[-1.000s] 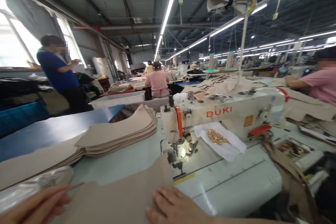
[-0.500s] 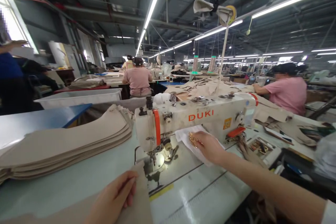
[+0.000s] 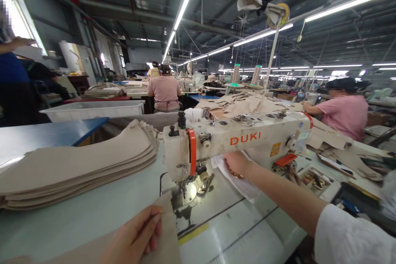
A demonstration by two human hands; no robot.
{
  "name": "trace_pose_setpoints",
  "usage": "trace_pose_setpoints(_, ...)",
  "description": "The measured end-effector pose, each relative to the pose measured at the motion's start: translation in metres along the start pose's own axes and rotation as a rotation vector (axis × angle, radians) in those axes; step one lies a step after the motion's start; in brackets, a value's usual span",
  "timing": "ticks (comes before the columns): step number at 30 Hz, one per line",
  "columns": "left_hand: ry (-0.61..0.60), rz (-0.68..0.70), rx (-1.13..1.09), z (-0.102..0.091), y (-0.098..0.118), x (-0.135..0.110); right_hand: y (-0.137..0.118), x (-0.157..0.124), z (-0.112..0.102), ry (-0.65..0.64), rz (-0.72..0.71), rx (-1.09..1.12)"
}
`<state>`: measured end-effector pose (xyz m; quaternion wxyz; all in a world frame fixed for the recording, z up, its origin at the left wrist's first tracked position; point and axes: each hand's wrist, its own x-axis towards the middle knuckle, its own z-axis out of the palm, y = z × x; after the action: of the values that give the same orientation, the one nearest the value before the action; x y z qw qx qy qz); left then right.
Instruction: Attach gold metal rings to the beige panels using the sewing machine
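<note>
My left hand (image 3: 134, 235) rests on a beige cut fabric piece (image 3: 167, 237) at the near table edge, fingers curled along its edge just in front of the needle area (image 3: 185, 192). My right hand (image 3: 236, 161) reaches under the arm of the white DUKI sewing machine (image 3: 244, 138), onto a white cloth (image 3: 239, 181) that carries small gold metal pieces (image 3: 232, 172). The fingers are closed among those pieces; what they grip is hidden.
A thick stack of beige cut pieces (image 3: 77, 169) lies to the left on the table. A small tray of tools (image 3: 315, 179) sits to the right of the machine. Thread cones (image 3: 235, 74) stand behind. Seated people in pink (image 3: 345, 107) work nearby; a person in blue stands far left.
One second ago my right hand lay flat on the beige piece; it has since moved to the gold pieces on the white cloth. My left hand slid right to the fabric's edge.
</note>
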<state>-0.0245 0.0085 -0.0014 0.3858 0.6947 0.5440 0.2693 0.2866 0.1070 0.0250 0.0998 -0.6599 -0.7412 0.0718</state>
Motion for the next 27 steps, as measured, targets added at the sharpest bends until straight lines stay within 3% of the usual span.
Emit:
trace_pose_setpoints(5,0.019,0.013,-0.050,0.001,0.002,0.000,-0.001,-0.004,-0.009,-0.002,0.024,-0.067)
trace_pose_setpoints(11,0.016,0.024,-0.078,0.001,0.001,0.000,0.001,-0.019,-0.015,0.079,0.013,0.073)
trace_pose_setpoints(19,0.012,0.037,-0.051,0.000,-0.003,0.002,-0.001,-0.061,-0.017,0.212,-0.016,0.572)
trace_pose_setpoints(23,0.045,0.085,-0.081,0.002,0.000,-0.004,-0.015,-0.086,-0.006,0.164,-0.089,0.830)
trace_pose_setpoints(27,0.057,0.147,-0.123,0.007,0.016,-0.017,-0.052,-0.105,0.015,0.029,-0.122,1.126)
